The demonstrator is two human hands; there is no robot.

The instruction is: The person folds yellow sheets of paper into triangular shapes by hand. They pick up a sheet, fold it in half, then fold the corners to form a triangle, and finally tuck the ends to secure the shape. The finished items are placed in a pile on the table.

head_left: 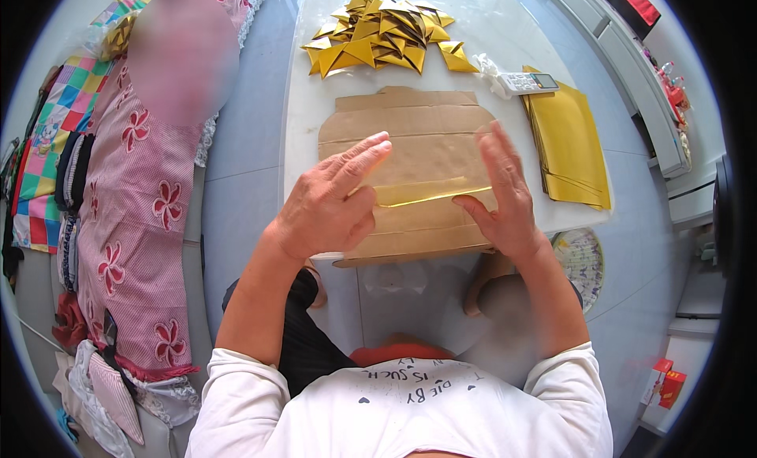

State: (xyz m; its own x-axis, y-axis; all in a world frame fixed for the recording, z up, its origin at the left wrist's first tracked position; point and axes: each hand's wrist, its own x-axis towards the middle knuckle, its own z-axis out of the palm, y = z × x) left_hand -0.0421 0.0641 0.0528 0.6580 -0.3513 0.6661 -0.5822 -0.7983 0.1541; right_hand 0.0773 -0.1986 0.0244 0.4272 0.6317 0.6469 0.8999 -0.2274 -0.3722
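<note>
A gold paper sheet [432, 193], seen almost edge-on as a thin bright strip, stretches between my hands over a brown cardboard piece [426, 147]. My left hand [335, 196] has its lower fingers curled at the sheet's left end, while two fingers point out over the cardboard. At the other end, my right hand [505, 194] has its fingers stretched up and slightly blurred. Its thumb stands apart and lies along the sheet's edge. Farther back, a pile of folded gold paper pieces [378, 34] lies on the white table [303, 103].
To the right lies a stack of flat gold sheets [569, 143], with a white remote control [527, 83] by its far corner. A round patterned stool [579, 265] stands below the table's right edge. A bench with pink flowered cloth [138, 206] and folded clothes runs along the left.
</note>
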